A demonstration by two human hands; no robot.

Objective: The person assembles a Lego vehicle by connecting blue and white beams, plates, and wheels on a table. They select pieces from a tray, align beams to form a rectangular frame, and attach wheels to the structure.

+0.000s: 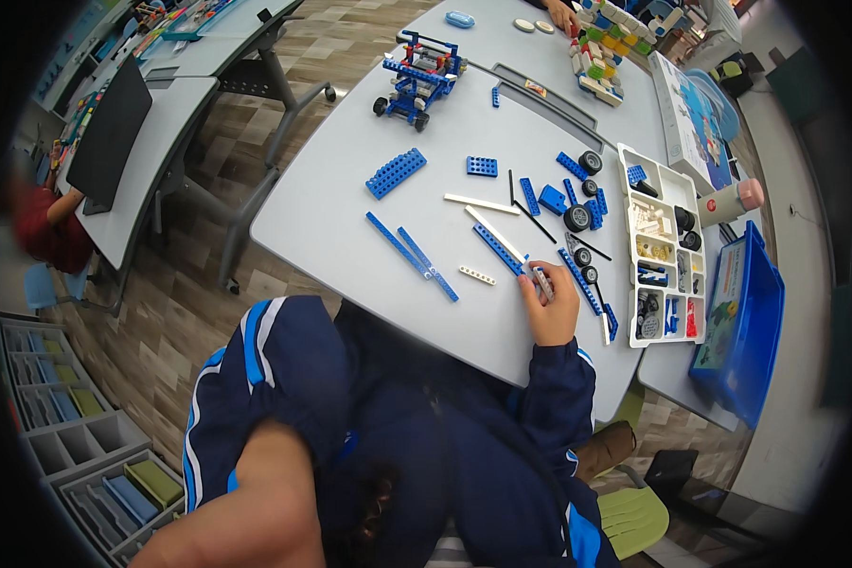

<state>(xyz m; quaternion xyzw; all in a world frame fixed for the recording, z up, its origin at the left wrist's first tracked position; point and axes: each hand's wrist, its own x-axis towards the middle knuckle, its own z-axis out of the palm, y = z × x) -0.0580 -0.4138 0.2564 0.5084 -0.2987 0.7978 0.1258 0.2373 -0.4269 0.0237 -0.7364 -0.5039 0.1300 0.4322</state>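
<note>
Near the table's front edge, my right hand is closed around a short white building-brick beam, pinched between thumb and fingers. Just beyond its fingertips lie a long white beam and a studded blue beam. A short white beam with holes rests to the left of that hand. Farther left, two thin blue beams meet in a V. My left hand is low at the lower left, close up and blurred, away from the table; its fingers cannot be made out.
A blue wheeled brick model stands at the far left of the table. Black wheels and blue pieces lie right of centre. Beyond them are a white compartment tray, a pink-capped bottle and a blue bin. Another person's hand is at the back.
</note>
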